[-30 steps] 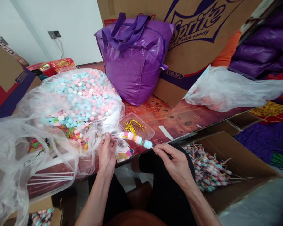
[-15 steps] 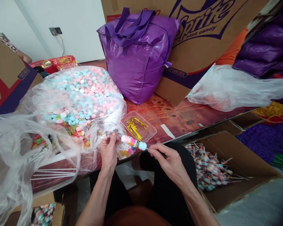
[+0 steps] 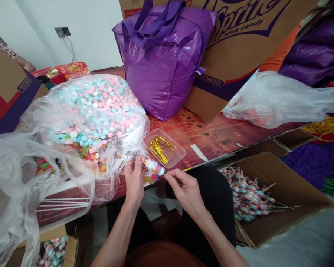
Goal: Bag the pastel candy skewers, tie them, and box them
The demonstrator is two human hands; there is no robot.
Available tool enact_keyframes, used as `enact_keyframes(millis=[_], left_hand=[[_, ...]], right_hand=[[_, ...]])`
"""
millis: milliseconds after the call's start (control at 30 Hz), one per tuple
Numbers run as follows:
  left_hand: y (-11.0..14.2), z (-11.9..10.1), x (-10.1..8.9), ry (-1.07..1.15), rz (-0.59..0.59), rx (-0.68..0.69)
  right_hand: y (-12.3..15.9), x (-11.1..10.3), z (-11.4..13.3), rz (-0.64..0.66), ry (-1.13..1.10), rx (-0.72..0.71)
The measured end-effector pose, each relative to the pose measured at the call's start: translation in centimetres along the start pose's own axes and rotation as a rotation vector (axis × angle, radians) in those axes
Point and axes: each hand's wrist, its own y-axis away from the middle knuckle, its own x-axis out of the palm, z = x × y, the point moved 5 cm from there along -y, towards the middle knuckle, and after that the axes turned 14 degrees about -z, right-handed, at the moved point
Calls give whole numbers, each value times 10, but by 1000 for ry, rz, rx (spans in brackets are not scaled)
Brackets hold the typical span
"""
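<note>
My left hand (image 3: 134, 180) is closed on a clear printed plastic sleeve, pinching it between thumb and fingers. Inside the sleeve sits a candy stick (image 3: 155, 167) threaded with pink, white and blue candies, its blue end towards the right. My right hand (image 3: 185, 187) pinches at that end, where the thin stick comes out; its fingertips hide most of it. A gold twist tie (image 3: 187, 169) pokes out beyond the right hand's knuckles. Just behind the candy stick, a shallow clear tray (image 3: 178, 160) holds more gold ties.
A big clear bag of pink and blue candies (image 3: 100, 100) lies at left, with white sticks (image 3: 64, 205) in front. Behind stand a purple bag (image 3: 161, 74) and a large carton (image 3: 239, 52). An open box of finished candy sticks (image 3: 247, 196) is at right. Another person's arm (image 3: 25, 63) shows far left.
The candy stick has slid deeper into the clear sleeve, its blue candies now inside. My right hand has moved left towards my left hand. The gold tie now shows past the right hand.
</note>
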Motion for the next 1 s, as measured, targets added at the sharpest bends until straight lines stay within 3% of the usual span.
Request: enact_keyframes(millis=[233,400,500,633,800,1000], left_hand=[[6,-2,2,60,45,-76],[-8,-12,-6,135,-17,-83],[-7,-11,-6,138,15,-71],[7,1,1,78,96,-135],[17,4,0,39,113,-167],[22,6,-3,-28,163,-174]], right_hand=[[2,21,8,-10,-46,51],[12,15,5,179,-11,139],[21,13,-3,261,-31,229],[25,23,-1,211,-95,232],[24,40,7,95,-153,222],[24,43,9,59,-209,231]])
